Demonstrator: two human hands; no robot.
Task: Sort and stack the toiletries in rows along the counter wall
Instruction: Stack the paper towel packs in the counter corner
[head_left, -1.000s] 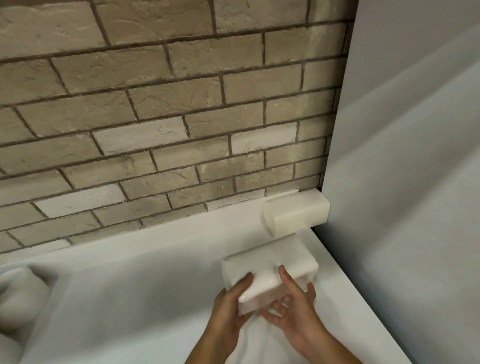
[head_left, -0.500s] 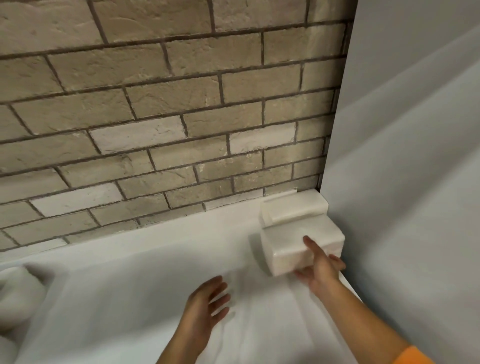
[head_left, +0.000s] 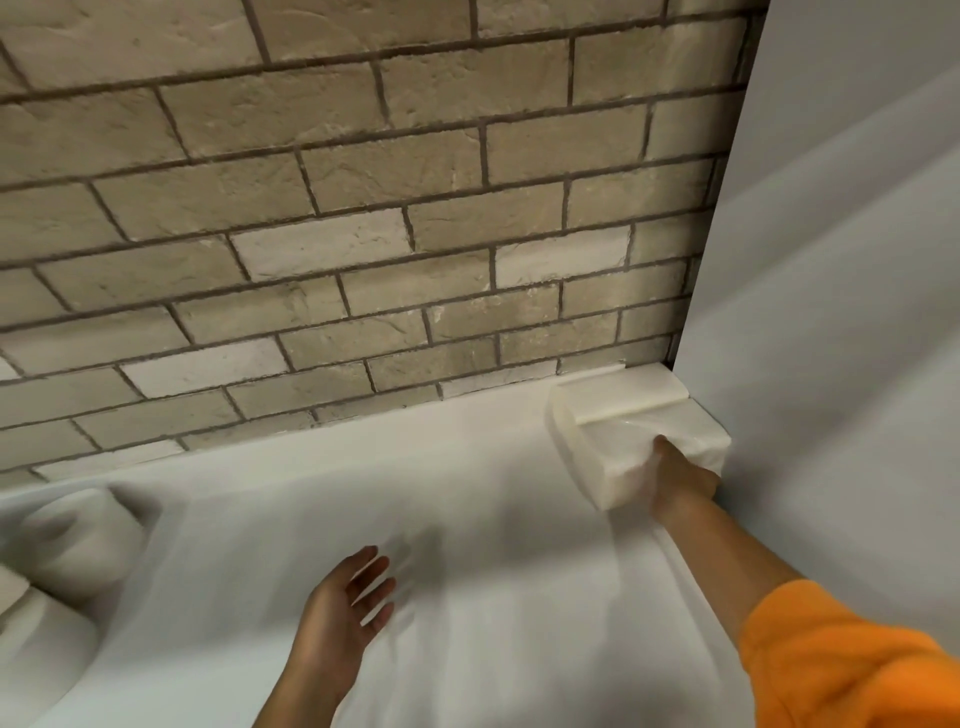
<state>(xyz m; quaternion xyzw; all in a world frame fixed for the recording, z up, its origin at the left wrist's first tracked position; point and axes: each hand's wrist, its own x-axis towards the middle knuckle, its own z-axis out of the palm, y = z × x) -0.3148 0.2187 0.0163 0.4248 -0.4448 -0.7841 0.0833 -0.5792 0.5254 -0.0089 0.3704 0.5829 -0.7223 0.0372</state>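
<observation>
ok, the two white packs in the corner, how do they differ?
The back pack lies against the brick wall with no hand on it. The front pack is gripped by the right hand, thumb on top.
The back pack is partly hidden behind the front pack, which shows its top and near end.
Both are white blocks set in the corner by the side wall.

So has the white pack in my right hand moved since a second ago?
Yes. The white pack went forward and rightward toward the brick wall, and now lies against the corner pack.
</observation>
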